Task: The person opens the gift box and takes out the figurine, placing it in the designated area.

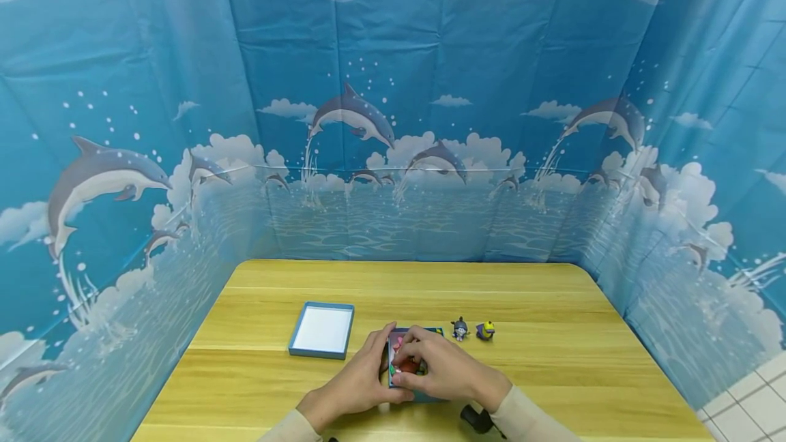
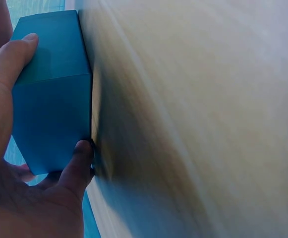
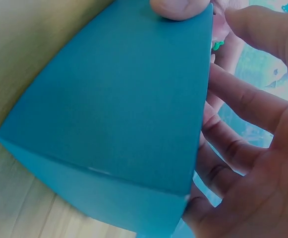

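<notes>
A small blue box [image 1: 424, 397] stands on the wooden table [image 1: 552, 305] near its front edge, with pink, red and green pieces [image 1: 406, 362] showing inside. My left hand [image 1: 359, 380] grips the box's left side, thumb [image 2: 78, 162] low on one wall and a fingertip [image 2: 12, 57] across the blue box [image 2: 49, 99]. My right hand [image 1: 445, 370] comes from the right. Its thumb [image 3: 179, 7] presses the outer wall of the blue box [image 3: 119, 114], and its fingers [image 3: 243, 99] curl over the opening onto the pieces.
The box's lid [image 1: 322, 329] lies open side up, white inside, to the left of the hands. Two small toy figures, a grey one [image 1: 459, 328] and a yellow-purple one [image 1: 486, 331], stand just right of the box. A dolphin-print curtain [image 1: 393, 121] encloses the table.
</notes>
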Demonstrator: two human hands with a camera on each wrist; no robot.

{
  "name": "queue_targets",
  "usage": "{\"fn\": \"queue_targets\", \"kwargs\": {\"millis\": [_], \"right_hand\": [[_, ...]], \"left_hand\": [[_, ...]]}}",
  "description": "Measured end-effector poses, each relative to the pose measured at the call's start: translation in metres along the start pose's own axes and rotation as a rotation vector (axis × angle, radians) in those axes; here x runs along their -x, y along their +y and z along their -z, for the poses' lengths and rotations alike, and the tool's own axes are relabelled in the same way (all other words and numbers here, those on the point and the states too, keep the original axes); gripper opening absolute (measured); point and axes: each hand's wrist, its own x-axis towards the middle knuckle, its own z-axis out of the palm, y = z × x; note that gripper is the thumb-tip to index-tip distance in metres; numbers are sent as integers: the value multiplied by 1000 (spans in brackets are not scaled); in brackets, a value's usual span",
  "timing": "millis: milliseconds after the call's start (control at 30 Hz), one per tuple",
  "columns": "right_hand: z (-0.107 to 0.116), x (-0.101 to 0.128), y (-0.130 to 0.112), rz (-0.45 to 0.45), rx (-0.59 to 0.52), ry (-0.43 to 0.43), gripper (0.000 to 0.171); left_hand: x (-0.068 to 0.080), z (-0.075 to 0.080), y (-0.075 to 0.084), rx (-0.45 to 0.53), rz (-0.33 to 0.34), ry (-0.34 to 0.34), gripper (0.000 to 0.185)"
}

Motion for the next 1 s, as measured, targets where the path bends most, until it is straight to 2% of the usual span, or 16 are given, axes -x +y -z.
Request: {"fn": "queue_targets", "kwargs": {"millis": [433, 1000], "right_hand": [[0, -4, 6, 15, -82, -43, 24], [0, -4, 11, 8, -149, -35, 16]], "left_hand": [[0, -1, -1, 4, -7, 1, 131], [-1, -1, -1, -2, -13, 8, 131]]}}
